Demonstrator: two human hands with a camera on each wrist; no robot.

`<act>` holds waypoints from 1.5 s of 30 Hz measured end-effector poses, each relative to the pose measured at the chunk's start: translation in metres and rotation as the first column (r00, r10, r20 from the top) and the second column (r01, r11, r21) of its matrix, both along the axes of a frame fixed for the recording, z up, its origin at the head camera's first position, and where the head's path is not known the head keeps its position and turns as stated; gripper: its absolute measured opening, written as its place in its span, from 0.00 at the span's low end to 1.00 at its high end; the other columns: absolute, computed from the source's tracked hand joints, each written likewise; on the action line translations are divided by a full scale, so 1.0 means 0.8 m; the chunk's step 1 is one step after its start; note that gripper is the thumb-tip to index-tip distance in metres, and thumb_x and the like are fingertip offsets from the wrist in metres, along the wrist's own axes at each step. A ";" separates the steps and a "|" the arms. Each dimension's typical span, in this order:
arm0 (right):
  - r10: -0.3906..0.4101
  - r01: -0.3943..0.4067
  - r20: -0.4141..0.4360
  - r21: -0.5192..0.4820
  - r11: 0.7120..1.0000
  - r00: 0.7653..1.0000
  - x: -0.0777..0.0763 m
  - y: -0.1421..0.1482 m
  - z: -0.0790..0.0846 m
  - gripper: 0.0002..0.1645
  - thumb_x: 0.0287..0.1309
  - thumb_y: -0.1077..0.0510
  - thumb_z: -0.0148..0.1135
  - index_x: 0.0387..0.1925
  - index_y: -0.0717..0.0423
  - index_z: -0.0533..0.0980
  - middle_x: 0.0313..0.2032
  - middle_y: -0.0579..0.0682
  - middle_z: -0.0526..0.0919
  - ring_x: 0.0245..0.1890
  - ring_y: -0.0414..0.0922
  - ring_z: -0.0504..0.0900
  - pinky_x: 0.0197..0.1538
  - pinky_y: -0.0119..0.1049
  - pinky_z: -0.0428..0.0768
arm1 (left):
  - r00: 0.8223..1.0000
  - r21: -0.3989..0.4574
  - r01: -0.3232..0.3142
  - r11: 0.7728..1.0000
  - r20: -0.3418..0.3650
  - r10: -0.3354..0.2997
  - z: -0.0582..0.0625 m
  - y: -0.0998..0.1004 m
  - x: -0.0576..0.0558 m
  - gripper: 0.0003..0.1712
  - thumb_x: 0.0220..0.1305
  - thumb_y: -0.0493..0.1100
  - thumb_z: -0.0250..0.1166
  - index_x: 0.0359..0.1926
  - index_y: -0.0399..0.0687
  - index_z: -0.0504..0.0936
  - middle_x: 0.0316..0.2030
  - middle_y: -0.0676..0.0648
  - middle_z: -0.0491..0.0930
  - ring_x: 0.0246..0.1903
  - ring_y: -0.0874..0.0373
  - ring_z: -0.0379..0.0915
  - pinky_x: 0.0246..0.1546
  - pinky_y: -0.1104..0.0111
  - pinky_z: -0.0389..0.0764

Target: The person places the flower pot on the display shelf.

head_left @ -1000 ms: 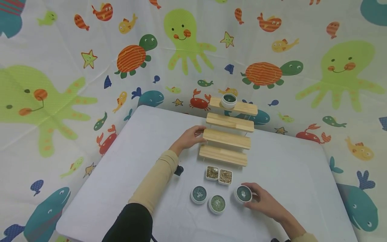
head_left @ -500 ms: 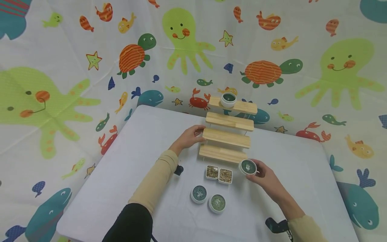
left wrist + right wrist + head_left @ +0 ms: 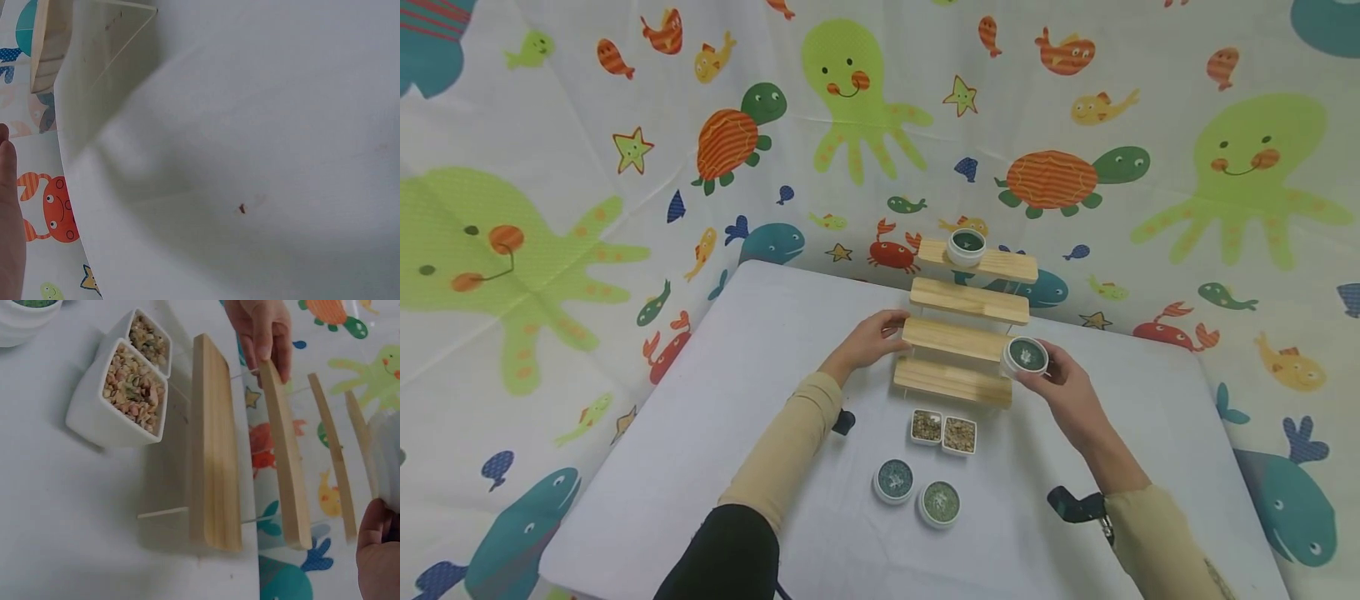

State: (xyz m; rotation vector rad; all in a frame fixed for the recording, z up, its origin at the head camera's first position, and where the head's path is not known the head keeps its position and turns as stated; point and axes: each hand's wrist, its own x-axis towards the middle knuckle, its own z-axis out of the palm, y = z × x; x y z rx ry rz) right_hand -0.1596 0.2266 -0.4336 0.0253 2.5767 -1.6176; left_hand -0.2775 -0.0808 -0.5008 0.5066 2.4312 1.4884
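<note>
The wooden rack [image 3: 953, 380], four stepped boards on clear supports, stood toward the back of the white table [image 3: 790, 333]; the left hand [image 3: 868, 337] gripped it at the left end of the second board from the bottom, the thumb in front and the fingers behind, as the right wrist view showed; the right hand [image 3: 1071, 392] was at the rack's right end, its thumb and fingers curled round the side of a white pot [image 3: 1026, 357] with dark green contents. This pot was off the table, mouth upward, at the right end of that same board; the two overlapped in the head view and the pot was blurred in the right wrist view, so I could not tell whether they touched. A similar pot [image 3: 966, 247] stood on the rack's top board, slightly left of its middle; on the table just in front of the rack were a left square dish [image 3: 117, 332] and a right square dish [image 3: 90, 406], side by side, filled with brownish bits; farther in front of it stood a bluish-green pot [image 3: 893, 481] and, to its right, a paler green pot [image 3: 938, 504]; behind the rack hung a printed cloth [image 3: 910, 50] with sea creatures.
</note>
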 end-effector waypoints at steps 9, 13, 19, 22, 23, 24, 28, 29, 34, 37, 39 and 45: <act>-0.048 0.047 -0.008 -0.092 0.995 0.999 -0.022 -0.003 0.017 0.46 0.54 0.42 0.61 0.68 0.51 0.53 0.63 0.52 0.61 0.64 0.50 0.60 0.69 0.54 0.61 | 1.000 -0.005 0.011 1.000 0.006 -0.011 0.000 0.000 -0.002 0.37 0.55 0.47 0.67 0.64 0.47 0.64 0.61 0.47 0.68 0.62 0.57 0.63 0.65 0.73 0.66; -0.074 0.072 -0.014 -0.098 0.993 0.997 -0.031 -0.004 0.024 0.44 0.55 0.41 0.61 0.68 0.50 0.54 0.63 0.52 0.62 0.64 0.49 0.60 0.70 0.54 0.59 | 1.000 -0.006 0.015 1.000 0.005 -0.015 -0.001 0.000 -0.004 0.37 0.55 0.48 0.67 0.64 0.47 0.63 0.61 0.47 0.67 0.62 0.57 0.63 0.65 0.73 0.66; -0.100 0.097 -0.016 -0.126 0.987 0.995 -0.045 -0.004 0.031 0.46 0.55 0.40 0.60 0.69 0.50 0.53 0.64 0.54 0.61 0.66 0.51 0.58 0.72 0.52 0.55 | 1.000 -0.005 0.015 1.000 0.011 -0.015 -0.002 0.000 -0.004 0.37 0.55 0.48 0.67 0.64 0.47 0.63 0.61 0.47 0.67 0.62 0.57 0.62 0.65 0.73 0.66; -0.124 0.121 -0.019 -0.121 0.985 0.992 -0.052 -0.005 0.033 0.46 0.54 0.40 0.60 0.69 0.49 0.53 0.65 0.53 0.60 0.66 0.50 0.58 0.73 0.50 0.55 | 1.000 -0.005 0.011 1.000 0.018 -0.011 -0.001 0.000 -0.003 0.37 0.55 0.48 0.67 0.64 0.47 0.63 0.61 0.47 0.67 0.62 0.57 0.62 0.65 0.72 0.66; -0.132 0.129 -0.018 -0.117 0.985 0.991 -0.053 -0.006 0.034 0.47 0.54 0.39 0.60 0.69 0.49 0.52 0.65 0.53 0.60 0.67 0.50 0.58 0.73 0.50 0.55 | 1.000 -0.006 0.009 1.000 0.019 -0.009 -0.001 0.000 -0.003 0.37 0.55 0.47 0.67 0.64 0.47 0.63 0.61 0.47 0.67 0.62 0.57 0.62 0.65 0.72 0.66; -0.139 0.136 -0.019 -0.113 0.984 0.990 -0.055 -0.007 0.036 0.47 0.54 0.39 0.60 0.69 0.50 0.52 0.65 0.53 0.60 0.66 0.50 0.58 0.73 0.49 0.55 | 1.000 -0.008 0.006 1.000 0.021 -0.006 -0.001 0.000 -0.003 0.37 0.55 0.47 0.67 0.64 0.47 0.63 0.61 0.47 0.67 0.62 0.57 0.62 0.65 0.72 0.66; -0.171 0.170 -0.004 -0.112 0.979 0.985 -0.062 -0.009 0.042 0.51 0.52 0.38 0.61 0.70 0.51 0.49 0.66 0.52 0.59 0.67 0.48 0.57 0.73 0.46 0.55 | 1.000 -0.007 0.003 1.000 0.021 -0.003 0.001 -0.001 -0.002 0.37 0.55 0.47 0.67 0.64 0.47 0.64 0.61 0.47 0.68 0.62 0.58 0.63 0.65 0.72 0.66; -0.177 0.175 -0.004 -0.115 0.978 0.984 -0.064 -0.009 0.043 0.51 0.52 0.38 0.61 0.70 0.50 0.49 0.66 0.52 0.59 0.67 0.48 0.57 0.73 0.46 0.55 | 1.000 -0.008 0.002 1.000 0.020 -0.002 0.001 -0.001 -0.002 0.37 0.55 0.47 0.67 0.64 0.47 0.64 0.61 0.47 0.68 0.62 0.58 0.63 0.65 0.72 0.66; -0.203 0.199 -0.014 -0.131 0.971 0.979 -0.075 -0.009 0.048 0.50 0.51 0.37 0.62 0.69 0.49 0.51 0.65 0.51 0.61 0.66 0.46 0.59 0.73 0.43 0.57 | 1.000 0.000 0.009 1.000 0.019 -0.009 0.001 -0.002 -0.001 0.37 0.55 0.47 0.67 0.64 0.47 0.64 0.61 0.47 0.68 0.62 0.57 0.63 0.65 0.72 0.66; -0.214 0.208 -0.034 -0.120 0.971 0.976 -0.082 -0.010 0.051 0.49 0.51 0.37 0.61 0.69 0.48 0.53 0.64 0.50 0.62 0.65 0.46 0.60 0.72 0.43 0.58 | 1.000 -0.003 0.012 1.000 0.015 -0.012 0.001 -0.002 0.000 0.37 0.55 0.47 0.67 0.64 0.47 0.63 0.61 0.47 0.67 0.63 0.57 0.62 0.65 0.72 0.66; -0.221 0.214 -0.045 -0.116 0.970 0.974 -0.086 -0.011 0.053 0.47 0.52 0.38 0.61 0.68 0.48 0.54 0.63 0.50 0.62 0.64 0.45 0.61 0.72 0.42 0.59 | 1.000 -0.009 0.012 1.000 0.012 -0.012 0.001 -0.002 0.000 0.37 0.55 0.47 0.67 0.64 0.46 0.63 0.61 0.47 0.67 0.63 0.57 0.62 0.65 0.72 0.66; -0.246 0.234 -0.063 -0.149 0.961 0.967 -0.100 -0.014 0.062 0.46 0.52 0.40 0.63 0.67 0.50 0.56 0.61 0.51 0.64 0.61 0.44 0.63 0.70 0.39 0.63 | 1.000 -0.012 0.007 1.000 0.006 -0.007 0.002 -0.001 0.002 0.37 0.56 0.47 0.67 0.64 0.46 0.63 0.61 0.46 0.67 0.62 0.57 0.62 0.65 0.72 0.66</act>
